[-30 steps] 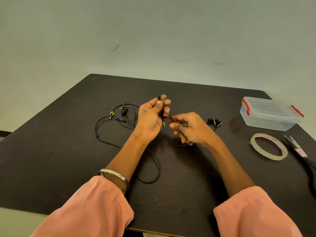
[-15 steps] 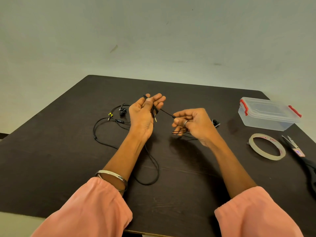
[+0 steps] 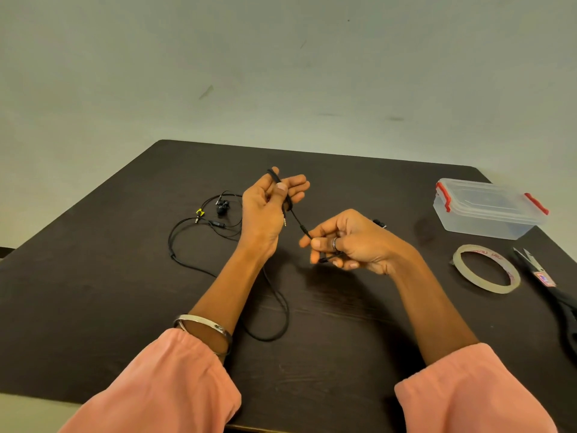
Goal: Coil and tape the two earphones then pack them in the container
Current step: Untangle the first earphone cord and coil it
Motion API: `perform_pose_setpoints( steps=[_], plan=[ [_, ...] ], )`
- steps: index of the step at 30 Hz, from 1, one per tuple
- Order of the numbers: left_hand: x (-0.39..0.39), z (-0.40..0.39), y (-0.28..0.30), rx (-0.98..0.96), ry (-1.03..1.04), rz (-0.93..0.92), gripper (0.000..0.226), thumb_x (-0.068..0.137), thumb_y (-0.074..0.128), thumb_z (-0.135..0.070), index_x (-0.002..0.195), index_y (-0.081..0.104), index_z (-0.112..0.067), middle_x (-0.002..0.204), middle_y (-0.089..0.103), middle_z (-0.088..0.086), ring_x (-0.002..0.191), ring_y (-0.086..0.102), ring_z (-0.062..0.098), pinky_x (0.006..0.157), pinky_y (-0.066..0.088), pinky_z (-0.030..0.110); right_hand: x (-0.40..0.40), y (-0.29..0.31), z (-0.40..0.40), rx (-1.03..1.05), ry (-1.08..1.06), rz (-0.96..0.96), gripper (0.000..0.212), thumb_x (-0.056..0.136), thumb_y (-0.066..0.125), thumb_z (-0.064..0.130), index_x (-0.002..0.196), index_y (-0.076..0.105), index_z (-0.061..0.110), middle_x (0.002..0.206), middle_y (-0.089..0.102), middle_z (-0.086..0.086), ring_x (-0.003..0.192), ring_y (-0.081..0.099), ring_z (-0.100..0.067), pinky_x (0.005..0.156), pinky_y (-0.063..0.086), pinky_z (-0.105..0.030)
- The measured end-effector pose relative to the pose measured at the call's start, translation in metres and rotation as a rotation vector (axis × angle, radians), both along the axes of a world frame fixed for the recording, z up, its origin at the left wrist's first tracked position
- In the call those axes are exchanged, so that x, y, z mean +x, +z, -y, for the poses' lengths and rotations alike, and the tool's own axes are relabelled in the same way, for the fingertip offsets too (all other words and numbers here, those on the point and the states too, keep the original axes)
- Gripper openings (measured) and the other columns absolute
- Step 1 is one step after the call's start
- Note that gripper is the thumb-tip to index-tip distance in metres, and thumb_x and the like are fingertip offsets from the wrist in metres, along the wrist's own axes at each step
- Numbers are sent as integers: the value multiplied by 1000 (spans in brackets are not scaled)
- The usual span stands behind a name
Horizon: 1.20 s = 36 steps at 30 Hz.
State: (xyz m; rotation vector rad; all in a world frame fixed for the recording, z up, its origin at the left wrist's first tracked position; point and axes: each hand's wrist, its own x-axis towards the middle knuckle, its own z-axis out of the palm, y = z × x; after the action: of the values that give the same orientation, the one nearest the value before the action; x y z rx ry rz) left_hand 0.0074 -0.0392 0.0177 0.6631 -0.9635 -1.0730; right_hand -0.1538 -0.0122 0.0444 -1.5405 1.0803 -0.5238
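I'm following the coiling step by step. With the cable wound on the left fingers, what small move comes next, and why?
Probably the right hand carries its pinched stretch of the earphone cable up and over the left hand fingers for another turn. Only a turn or so sits there, the cable runs taut between the hands, and a long loop lies loose on the table.

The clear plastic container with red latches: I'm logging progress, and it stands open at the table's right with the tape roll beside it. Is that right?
Not quite. The head view shows the clear plastic container with red latches at the dark table's right with its lid on, not open. The beige tape roll does lie beside it.
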Motion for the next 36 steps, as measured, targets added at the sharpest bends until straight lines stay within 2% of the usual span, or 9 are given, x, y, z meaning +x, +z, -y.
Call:
perform_pose_setpoints(
  steps=[4,7,10,15,18,21,26,30,36],
  plan=[
    [1,4,-7,-52,18,419,27,102,34,2,122,47,-11,104,68,12,95,70,20,82,56,28,-4,3,0,-144,-21,4,14,93,59,6,96,72,2,69,69,-8,62,59,-14,51,45,-19],
    [3,4,-12,-118,-28,807,27,101,35,-3,123,50,1,104,69,14,93,68,23,87,56,37,-8,3,4,-253,-125,-4,13,91,61,6,91,74,3,70,71,-6,70,65,-10,71,55,-23],
    [2,-1,-8,-116,-80,1061,33,104,32,-12,127,51,3,96,70,14,84,68,25,86,54,41,-13,3,8,-277,-340,115,11,89,64,3,87,74,4,72,72,-10,67,65,-16,71,56,-33],
    [-1,-8,-3,-189,-208,1168,41,103,28,-6,143,32,0,92,64,3,59,54,5,65,45,16,-23,12,9,-102,-508,517,14,92,58,4,95,70,-2,59,55,-6,49,59,-18,60,59,-38],
    [-1,-11,-2,-174,-291,1093,33,104,33,-10,134,44,-8,83,62,-5,55,49,1,63,43,17,-26,14,8,-128,-485,566,17,93,56,4,104,69,0,69,56,-7,42,39,-9,39,37,-21],
    [-3,-14,-2,-143,-376,999,25,103,39,-13,119,56,-4,74,59,-5,54,47,1,58,42,19,-33,15,9,-324,-432,443,18,91,60,3,106,70,6,71,63,-9,44,34,-11,37,24,-20],
    [-6,-18,4,1,-618,564,32,104,36,-15,121,59,-2,65,46,1,50,32,5,49,30,15,-42,15,10,-594,-513,305,15,86,68,8,98,72,17,74,72,-3,64,59,-17,44,35,-19],
    [-7,-19,6,18,-789,211,36,102,33,-15,120,57,5,61,46,0,44,26,3,47,27,18,-35,7,15,-534,-511,343,9,88,66,8,90,73,12,62,68,1,47,47,-8,42,35,-19],
    [6,-10,15,16,-612,-176,41,103,28,-22,125,49,5,62,46,-5,42,32,0,44,28,15,-23,-9,19,-558,-419,172,21,98,53,14,89,71,8,62,65,-4,42,39,-9,42,32,-24]
  ],
)
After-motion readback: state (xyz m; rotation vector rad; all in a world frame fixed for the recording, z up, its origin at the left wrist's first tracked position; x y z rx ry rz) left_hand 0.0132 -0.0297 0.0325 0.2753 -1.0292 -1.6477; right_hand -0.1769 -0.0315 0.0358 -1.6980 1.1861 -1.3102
